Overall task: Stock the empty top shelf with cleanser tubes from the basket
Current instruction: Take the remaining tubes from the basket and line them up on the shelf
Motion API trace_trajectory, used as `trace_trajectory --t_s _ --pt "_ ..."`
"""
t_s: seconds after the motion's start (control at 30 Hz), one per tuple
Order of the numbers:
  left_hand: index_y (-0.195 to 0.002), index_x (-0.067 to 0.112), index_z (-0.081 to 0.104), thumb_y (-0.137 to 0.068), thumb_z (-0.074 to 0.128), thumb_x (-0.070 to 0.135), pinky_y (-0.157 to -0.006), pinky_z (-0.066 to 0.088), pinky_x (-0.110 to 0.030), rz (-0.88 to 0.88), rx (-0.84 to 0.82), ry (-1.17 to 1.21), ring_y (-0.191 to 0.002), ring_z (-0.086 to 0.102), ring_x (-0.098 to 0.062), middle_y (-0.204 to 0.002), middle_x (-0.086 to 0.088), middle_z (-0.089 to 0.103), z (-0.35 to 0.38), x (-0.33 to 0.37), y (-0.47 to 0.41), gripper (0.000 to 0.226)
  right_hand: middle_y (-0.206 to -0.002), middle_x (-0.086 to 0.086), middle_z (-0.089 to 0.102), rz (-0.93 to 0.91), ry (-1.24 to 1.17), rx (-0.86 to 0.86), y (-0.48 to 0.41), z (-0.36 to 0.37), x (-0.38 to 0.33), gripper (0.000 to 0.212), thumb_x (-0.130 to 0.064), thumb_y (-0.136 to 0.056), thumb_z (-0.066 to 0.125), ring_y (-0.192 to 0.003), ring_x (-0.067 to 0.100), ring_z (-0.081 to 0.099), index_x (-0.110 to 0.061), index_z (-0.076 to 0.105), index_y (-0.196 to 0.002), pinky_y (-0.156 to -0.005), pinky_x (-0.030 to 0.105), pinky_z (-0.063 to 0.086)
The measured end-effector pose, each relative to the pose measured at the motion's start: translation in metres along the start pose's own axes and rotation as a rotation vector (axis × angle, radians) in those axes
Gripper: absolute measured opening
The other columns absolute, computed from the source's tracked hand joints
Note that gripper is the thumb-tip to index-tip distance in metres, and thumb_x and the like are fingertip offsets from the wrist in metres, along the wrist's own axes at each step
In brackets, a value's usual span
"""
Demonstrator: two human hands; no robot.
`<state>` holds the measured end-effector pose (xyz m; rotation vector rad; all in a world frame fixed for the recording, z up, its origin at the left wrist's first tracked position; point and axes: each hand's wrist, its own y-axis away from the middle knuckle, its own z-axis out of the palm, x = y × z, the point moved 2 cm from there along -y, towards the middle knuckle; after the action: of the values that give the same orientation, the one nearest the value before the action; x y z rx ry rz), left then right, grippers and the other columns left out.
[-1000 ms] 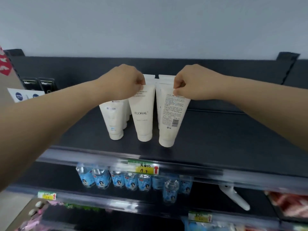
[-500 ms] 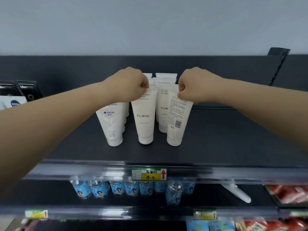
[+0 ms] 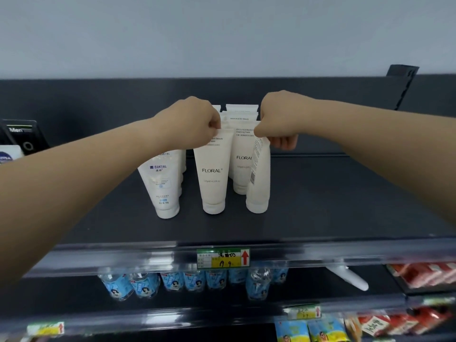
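Pinching tubes (image 3: 213, 174) on the shelf (image 3: 333, 206) are left hand (image 3: 192, 122) and right hand (image 3: 278, 119).

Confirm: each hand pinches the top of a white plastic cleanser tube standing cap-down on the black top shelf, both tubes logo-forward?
Not both. In the head view the left hand pinches a white plastic tube showing its FLORAL logo, but the white tube in the right hand shows its barcode and small print instead. The rest holds: both stand cap-down on the black top shelf.
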<state>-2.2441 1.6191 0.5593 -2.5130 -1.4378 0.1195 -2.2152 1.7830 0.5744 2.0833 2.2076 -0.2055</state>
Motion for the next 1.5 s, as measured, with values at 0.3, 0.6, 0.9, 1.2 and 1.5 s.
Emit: trace_trajectory --t_s 0.3,0.6,0.9,1.2,1.5 --pt "-0.110 0.018 0.067 -0.094 0.048 0.021 -0.083 0.047 -0.032 0.001 -0.020 0.012 -0.097 0.059 -0.021 -0.105 0.002 0.065 0.001 -0.004 -0.004 0.025 -0.061 0.007 0.069 -0.039 -0.016 0.025 -0.002 -0.016 0.013 0.033 -0.018 -0.090 0.048 -0.039 0.014 0.063 -0.003 0.067 -0.068 -0.055 0.024 0.056" --pt "-0.110 0.018 0.067 -0.094 0.049 0.020 -0.076 0.041 -0.027 -0.005 -0.008 0.009 -0.089 0.055 -0.017 -0.091 0.008 0.057 0.002 -0.001 -0.008 0.024 -0.090 -0.013 0.059 -0.398 0.239 0.062 0.005 -0.023 0.016 0.029 -0.011 -0.087 0.060 -0.088 0.008 0.054 -0.025 0.069 -0.111 -0.077 0.021 0.039" --pt "-0.107 0.018 0.068 -0.094 0.051 0.020 -0.076 0.038 -0.023 -0.017 -0.010 0.068 -0.089 0.055 -0.014 -0.094 0.007 0.062 0.001 -0.004 -0.004 0.022 -0.092 -0.014 0.059 -0.476 0.361 0.034 -0.006 -0.011 0.018 0.018 -0.026 -0.090 0.061 -0.086 0.005 0.048 -0.025 0.071 -0.106 -0.080 0.024 0.041" --pt "-0.111 0.016 0.067 -0.095 0.051 0.020 -0.079 0.038 -0.023 0.000 0.013 0.092 -0.091 0.053 -0.011 -0.095 0.008 0.059 0.005 -0.006 -0.003 0.023 -0.080 -0.015 0.058 -0.410 0.207 0.033 -0.014 -0.006 0.019 0.014 -0.026 -0.090 0.061 -0.090 0.013 0.059 -0.018 0.071 -0.096 -0.076 0.025 0.041" --pt "-0.108 0.016 0.064 -0.096 0.047 0.020 -0.078 0.039 -0.026 -0.021 -0.009 0.066 -0.093 0.055 -0.016 -0.096 0.005 0.060 0.007 -0.008 -0.001 0.022 -0.081 -0.011 0.061 -0.369 0.172 0.058 -0.019 -0.004 0.017 0.017 -0.025 -0.088 0.061 -0.085 0.012 0.056 -0.015 0.071 -0.097 -0.076 0.026 0.043"
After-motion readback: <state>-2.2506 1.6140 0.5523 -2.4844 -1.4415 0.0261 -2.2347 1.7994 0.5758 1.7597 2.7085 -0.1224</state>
